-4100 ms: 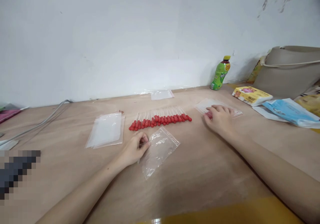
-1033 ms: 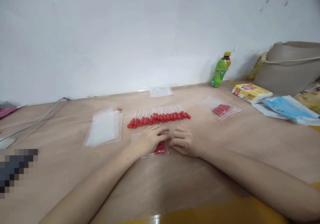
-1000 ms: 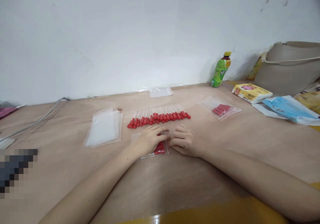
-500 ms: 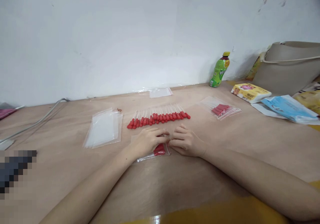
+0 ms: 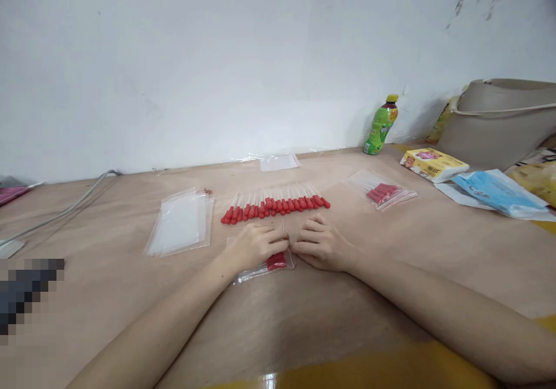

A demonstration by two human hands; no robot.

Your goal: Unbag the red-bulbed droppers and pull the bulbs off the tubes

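Zip-lock bag point(image 5: 254, 274) with red-bulbed droppers point(image 5: 276, 261) inside lies on the desk point(image 5: 339, 325), partly under the left hand point(image 5: 254, 245). The left grip bends over the bag and the right hand point(image 5: 324, 245) curls at its right end; fingertips are hidden, so I cannot tell whether either pinches it. Just beyond, loose droppers point(image 5: 278, 205) form a row between stacked flat bags point(image 5: 180, 224) and a filled bag point(image 5: 382, 193). Farthest, a green bottle point(image 5: 380, 127) stands near the wall point(image 5: 195, 70).

From my end the droppers point(image 5: 278, 205) look red at one end and clear elsewhere, the surface point(image 5: 369, 319) tan. I see more red through a clear bag point(image 5: 277, 261), a green bottle point(image 5: 379, 129) with a yellow cap point(image 5: 392, 98), a pink-patterned yellow packet point(image 5: 434, 164), a light-blue pouch point(image 5: 497, 191) and a greyish-white wall point(image 5: 195, 76).
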